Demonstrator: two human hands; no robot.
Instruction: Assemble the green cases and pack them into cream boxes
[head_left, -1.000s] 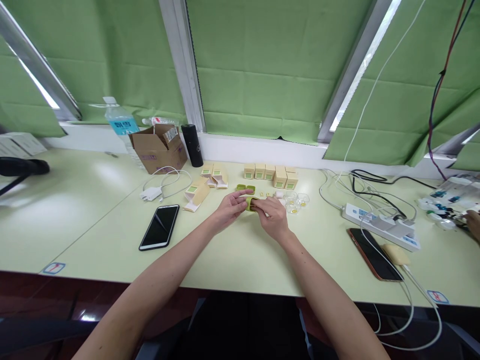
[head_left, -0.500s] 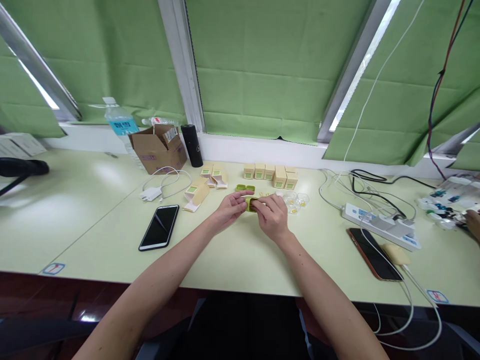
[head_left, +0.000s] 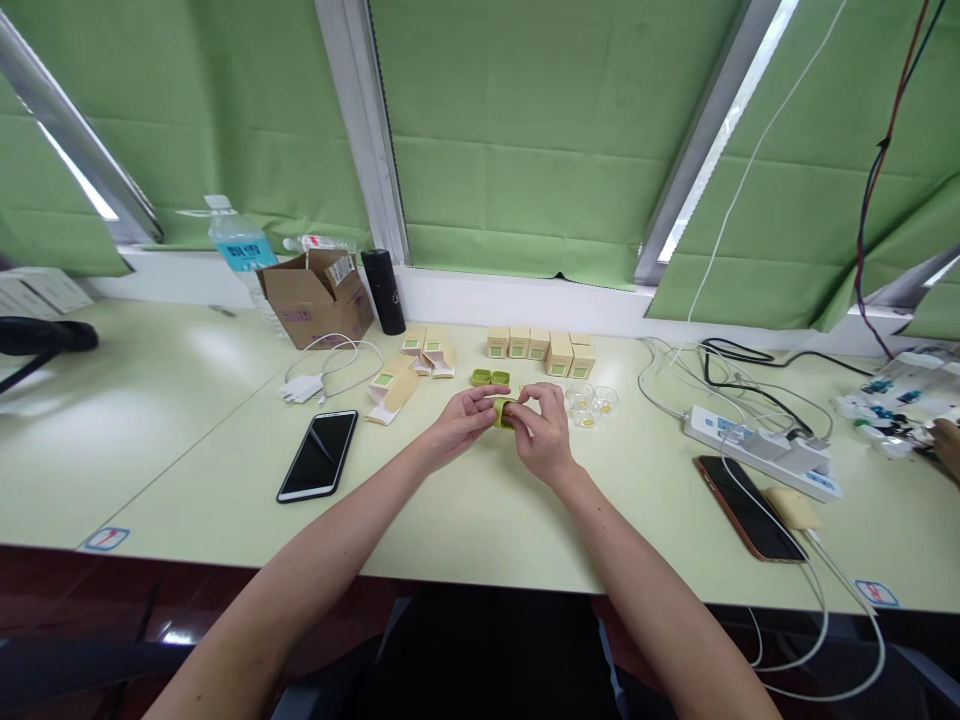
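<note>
My left hand (head_left: 461,428) is closed on a small green square box (head_left: 500,410), thumb and fingers at its left side. The fingertips of my right hand (head_left: 544,432) are pinched together at the box's opening; whatever they hold is hidden. Just beyond my hands lies a pair of joined green cases (head_left: 490,378) on the table. Right of my right hand stands a cluster of clear round plastic containers (head_left: 589,405) with yellow bits in them.
Small cream cartons (head_left: 536,345) stand in a row behind. Opened cartons (head_left: 393,388), a phone (head_left: 318,455) and a charger (head_left: 301,388) lie left. A power strip (head_left: 761,452) with cables and another phone (head_left: 750,508) are right. Another person's hand (head_left: 946,442) shows at the right edge.
The green box has turned slightly between my hands and shifted a little right. My right fingers have bent more, with the index finger raised.
</note>
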